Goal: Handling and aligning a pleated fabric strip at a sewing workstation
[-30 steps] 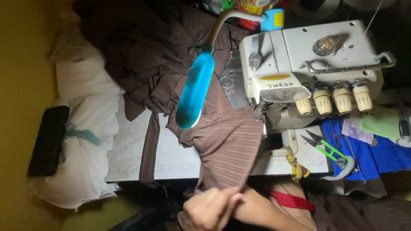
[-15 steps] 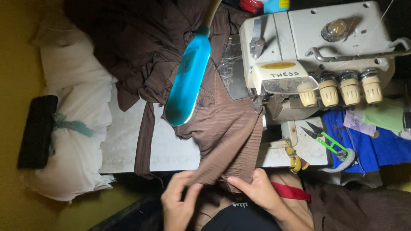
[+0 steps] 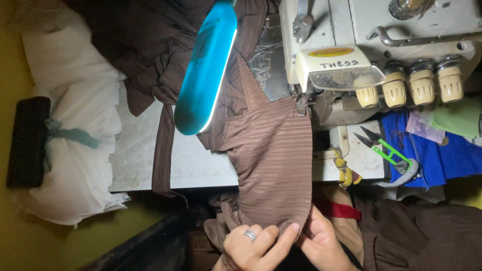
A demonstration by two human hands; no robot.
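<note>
A piece of brown striped fabric [image 3: 273, 160] runs from under the presser foot of a cream overlock sewing machine [image 3: 346, 65] down over the table's front edge. My left hand [image 3: 253, 246], with a ring on one finger, pinches the fabric's lower edge at the bottom of the view. My right hand [image 3: 321, 241] grips the same edge just to the right, the two hands touching. More dark brown cloth [image 3: 150, 50] is heaped behind the machine's left side.
A turquoise lamp head [image 3: 206, 70] hangs over the fabric. Green-handled thread snips [image 3: 384, 148] lie on the white table [image 3: 145, 160] by blue cloth [image 3: 437, 160]. A white bundle [image 3: 70, 150] and a black object [image 3: 27, 143] sit at left.
The view has moved in closer and lower. My hands have slid along the fabric's lower edge and come together, both pinching it.
</note>
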